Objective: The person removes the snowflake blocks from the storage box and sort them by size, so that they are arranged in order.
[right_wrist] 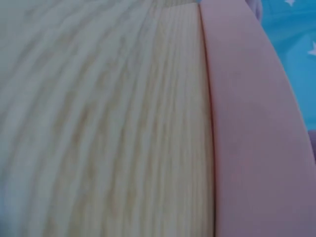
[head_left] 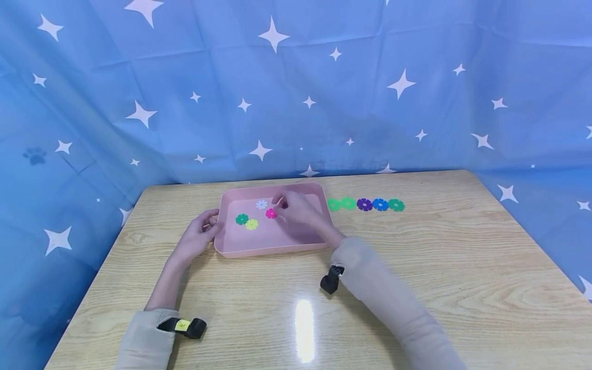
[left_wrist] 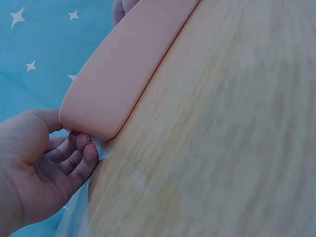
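Observation:
My left hand (head_left: 199, 237) grips the left end of a shallow pink tray (head_left: 273, 251); in the left wrist view its thumb lies over the rim and its fingers curl against the outer wall. Inside the tray, my right hand (head_left: 296, 208) pinches a pink flower-shaped disc (head_left: 271, 213) at its edge with thumb and index finger. Near it lie a white disc (head_left: 261, 204), a green disc (head_left: 241, 219) and a yellow disc (head_left: 252, 224). The right wrist view shows only the tray's outer wall (right_wrist: 256, 128) and the tabletop, with the fingers hidden.
Right of the tray, several discs form a row on the wooden table (head_left: 439, 267): light green discs (head_left: 348, 203), a purple disc (head_left: 365, 204), a blue disc (head_left: 381, 204) and a darker green disc (head_left: 396, 205). A blue star-patterned cloth (head_left: 324, 92) hangs behind the table.

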`<state>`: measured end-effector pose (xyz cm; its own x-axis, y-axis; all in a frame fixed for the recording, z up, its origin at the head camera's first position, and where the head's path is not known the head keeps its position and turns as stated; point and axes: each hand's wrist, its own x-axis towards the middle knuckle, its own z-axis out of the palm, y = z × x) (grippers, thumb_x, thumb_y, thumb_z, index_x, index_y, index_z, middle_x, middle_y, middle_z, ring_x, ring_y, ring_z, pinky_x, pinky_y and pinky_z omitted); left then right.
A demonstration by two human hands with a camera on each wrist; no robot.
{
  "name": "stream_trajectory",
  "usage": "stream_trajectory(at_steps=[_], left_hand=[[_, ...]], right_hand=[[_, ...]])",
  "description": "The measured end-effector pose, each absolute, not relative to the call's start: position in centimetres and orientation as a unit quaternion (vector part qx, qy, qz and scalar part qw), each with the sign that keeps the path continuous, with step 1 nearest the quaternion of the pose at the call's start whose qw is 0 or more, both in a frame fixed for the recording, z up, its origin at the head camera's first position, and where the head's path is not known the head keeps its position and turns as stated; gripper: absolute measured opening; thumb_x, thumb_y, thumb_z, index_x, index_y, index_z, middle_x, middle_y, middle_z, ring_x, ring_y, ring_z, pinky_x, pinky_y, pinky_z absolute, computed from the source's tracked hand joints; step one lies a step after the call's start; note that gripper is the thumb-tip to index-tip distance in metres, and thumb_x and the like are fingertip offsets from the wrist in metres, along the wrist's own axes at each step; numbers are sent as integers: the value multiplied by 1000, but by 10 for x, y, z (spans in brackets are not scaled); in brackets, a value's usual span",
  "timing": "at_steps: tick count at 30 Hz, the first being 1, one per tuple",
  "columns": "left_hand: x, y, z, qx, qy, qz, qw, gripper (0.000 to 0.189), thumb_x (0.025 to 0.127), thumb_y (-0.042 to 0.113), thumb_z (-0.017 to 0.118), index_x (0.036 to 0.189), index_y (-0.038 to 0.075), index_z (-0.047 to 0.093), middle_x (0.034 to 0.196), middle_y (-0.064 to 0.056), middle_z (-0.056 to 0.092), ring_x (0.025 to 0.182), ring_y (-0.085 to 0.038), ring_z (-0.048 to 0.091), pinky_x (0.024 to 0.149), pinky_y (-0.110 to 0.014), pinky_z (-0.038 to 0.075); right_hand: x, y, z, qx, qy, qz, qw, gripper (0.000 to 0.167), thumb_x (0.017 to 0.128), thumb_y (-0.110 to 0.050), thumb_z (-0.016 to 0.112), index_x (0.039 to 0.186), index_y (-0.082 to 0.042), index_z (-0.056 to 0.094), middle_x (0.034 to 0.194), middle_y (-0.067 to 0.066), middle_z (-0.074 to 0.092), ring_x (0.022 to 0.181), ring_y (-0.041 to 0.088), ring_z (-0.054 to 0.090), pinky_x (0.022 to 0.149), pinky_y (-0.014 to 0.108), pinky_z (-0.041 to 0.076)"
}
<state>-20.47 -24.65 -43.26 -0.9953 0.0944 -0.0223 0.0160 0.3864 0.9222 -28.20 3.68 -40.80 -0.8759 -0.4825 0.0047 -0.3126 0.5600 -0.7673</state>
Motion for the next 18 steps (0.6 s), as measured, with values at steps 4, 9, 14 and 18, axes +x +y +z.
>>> stream_trajectory(at_steps=[4, 9, 14, 18], left_hand=[[-204, -246, -432, 32, 832, 552, 37, 51, 105, 11, 54, 149, -7, 38, 107, -16, 49, 86, -18, 54, 68, -23, 49], [-202, -245, -429, 30, 832, 552, 38, 52, 105, 14, 55, 150, -6, 38, 108, -17, 50, 87, -19, 54, 69, -23, 48], [-202, -245, -429, 29, 832, 553, 38, 51, 105, 14, 55, 150, -6, 38, 108, -16, 51, 88, -20, 54, 70, -22, 48], [-203, -246, -431, 30, 831, 554, 36, 50, 105, 12, 55, 149, -6, 39, 108, -17, 50, 88, -19, 54, 70, -22, 49]], right_hand=[[-284, 31, -412, -238, 873, -410, 112, 20, 96, -9, 69, 114, -2, 63, 103, 7, 66, 95, 20, 63, 89, 32, 51], [-283, 28, -415, -245, 873, -403, 121, 26, 93, -8, 72, 115, 0, 61, 103, 9, 64, 95, 22, 62, 89, 33, 51], [-285, 25, -416, -243, 884, -380, 124, 28, 93, -8, 73, 117, 0, 61, 104, 8, 64, 96, 19, 62, 88, 29, 52], [-286, 24, -416, -247, 887, -370, 123, 22, 93, -8, 74, 111, -1, 64, 101, 7, 64, 94, 19, 60, 87, 27, 51]])
